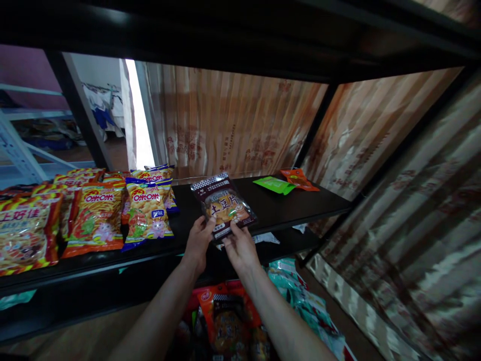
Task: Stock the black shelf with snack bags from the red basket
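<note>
Both hands hold one dark brown snack bag (pixel 224 205) with a picture of potato chips, over the front edge of a black shelf (pixel 270 208). My left hand (pixel 198 241) grips its lower left corner. My right hand (pixel 240 246) pinches its lower edge. The bag leans back, its top towards the curtain. Left of it on the shelf stand several orange and yellow snack bags (pixel 147 210), the nearest a hand's width away.
A green packet (pixel 275 185) and an orange packet (pixel 298 179) lie at the shelf's back right. A striped curtain (pixel 240 125) hangs behind and to the right. Below the shelf lie more snack bags (pixel 229 321). Another black shelf board runs overhead.
</note>
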`<state>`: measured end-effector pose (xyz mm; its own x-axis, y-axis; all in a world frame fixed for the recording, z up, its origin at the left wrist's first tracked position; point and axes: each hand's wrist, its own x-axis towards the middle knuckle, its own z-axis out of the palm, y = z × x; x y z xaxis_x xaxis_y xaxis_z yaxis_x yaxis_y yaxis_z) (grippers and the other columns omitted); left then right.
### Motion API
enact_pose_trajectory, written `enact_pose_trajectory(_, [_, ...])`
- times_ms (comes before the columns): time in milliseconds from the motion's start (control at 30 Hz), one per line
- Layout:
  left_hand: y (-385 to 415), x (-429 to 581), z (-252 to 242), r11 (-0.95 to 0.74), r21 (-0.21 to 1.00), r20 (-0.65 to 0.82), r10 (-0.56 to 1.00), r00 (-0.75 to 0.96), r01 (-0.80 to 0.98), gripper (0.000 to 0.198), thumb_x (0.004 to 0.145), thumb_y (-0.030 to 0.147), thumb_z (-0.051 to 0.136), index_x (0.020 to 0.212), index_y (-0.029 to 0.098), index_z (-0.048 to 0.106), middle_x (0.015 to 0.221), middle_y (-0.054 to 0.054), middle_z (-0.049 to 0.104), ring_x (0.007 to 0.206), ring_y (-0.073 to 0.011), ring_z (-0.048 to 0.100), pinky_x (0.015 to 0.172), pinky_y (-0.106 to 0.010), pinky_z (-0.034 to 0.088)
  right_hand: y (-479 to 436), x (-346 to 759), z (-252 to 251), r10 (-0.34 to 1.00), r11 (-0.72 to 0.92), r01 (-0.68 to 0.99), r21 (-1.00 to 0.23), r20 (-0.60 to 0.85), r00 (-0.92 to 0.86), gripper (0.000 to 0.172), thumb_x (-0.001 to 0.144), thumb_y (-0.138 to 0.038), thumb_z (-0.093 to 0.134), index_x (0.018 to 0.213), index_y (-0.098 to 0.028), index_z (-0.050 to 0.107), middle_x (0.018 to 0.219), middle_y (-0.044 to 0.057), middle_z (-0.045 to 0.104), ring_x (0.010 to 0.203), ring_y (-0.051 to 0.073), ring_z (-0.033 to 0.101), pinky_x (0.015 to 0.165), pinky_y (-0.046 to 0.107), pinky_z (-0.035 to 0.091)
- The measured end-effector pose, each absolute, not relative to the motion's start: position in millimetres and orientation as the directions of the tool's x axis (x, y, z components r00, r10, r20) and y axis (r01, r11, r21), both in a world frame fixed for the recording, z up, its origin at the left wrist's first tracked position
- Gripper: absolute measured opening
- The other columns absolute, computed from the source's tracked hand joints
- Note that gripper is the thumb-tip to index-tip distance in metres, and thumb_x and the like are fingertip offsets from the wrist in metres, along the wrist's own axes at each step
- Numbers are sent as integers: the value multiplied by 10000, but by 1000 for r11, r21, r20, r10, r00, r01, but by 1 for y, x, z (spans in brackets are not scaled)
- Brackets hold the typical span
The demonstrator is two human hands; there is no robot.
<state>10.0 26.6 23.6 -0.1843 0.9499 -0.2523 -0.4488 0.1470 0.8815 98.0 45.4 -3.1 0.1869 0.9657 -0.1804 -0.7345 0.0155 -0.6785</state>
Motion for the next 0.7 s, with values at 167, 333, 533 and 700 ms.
enact_pose_trajectory(167, [29,8,6,113,867,-268,926,-265,-485,354,774,122,573,1125,149,609,799,-35,705,660,-118,652,680,-245,522,33,107,-15,954,-151,-686,-712,-286,87,287,603,-223,799,830,-229,622,831,-12,723,819,159,678,700,272,554])
enact_pose_trajectory(333, [49,-1,-4,31,892,-209,913,-351,-451,352,716,79,598,1063,124,632,820,-49,717,701,-131,662,697,-249,520,51,142,-9,950,-141,-480,-866,-255,180,397,570,-311,832,918,-242,655,803,-24,711,685,114,646,651,236,531])
enact_pose_trajectory(533, [93,-1,-6,-51,959,-88,881,-464,-278,368,762,80,550,1114,162,618,888,-56,718,802,-155,673,787,-282,511,109,162,7,997,-58,-123,-991,-63,34,466,565,-287,816,998,-197,669,713,-14,712,637,126,642,596,226,492])
enact_pose_trajectory(700, [131,-3,-6,8,1000,-2,789,-614,8,316,819,165,532,1131,205,561,985,-70,711,959,-180,659,886,-318,478,165,142,5,996,-79,-166,-983,-86,33,278,582,-175,783,846,-166,700,690,-2,720,617,131,652,609,238,510])
